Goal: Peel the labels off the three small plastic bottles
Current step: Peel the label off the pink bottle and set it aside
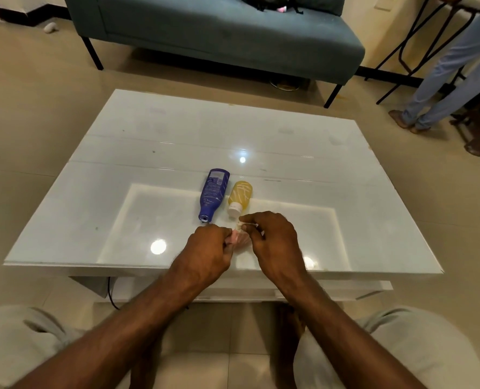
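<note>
A blue bottle (213, 194) with a printed label lies on its side on the white glass table (149, 153), its open neck toward me. Beside it on the right lies a yellow bottle (239, 197) with a white cap. A small pink bottle (237, 237) is held just above the table between my hands, mostly hidden by them. My left hand (208, 254) grips its left side. My right hand (275, 237) pinches a pale strip of label at its top with thumb and forefinger.
A blue-grey sofa (219, 32) stands beyond the table with a dark bag on it. A standing person's legs (446, 80) and a black metal stand are at the far right. My knees are below the table's near edge.
</note>
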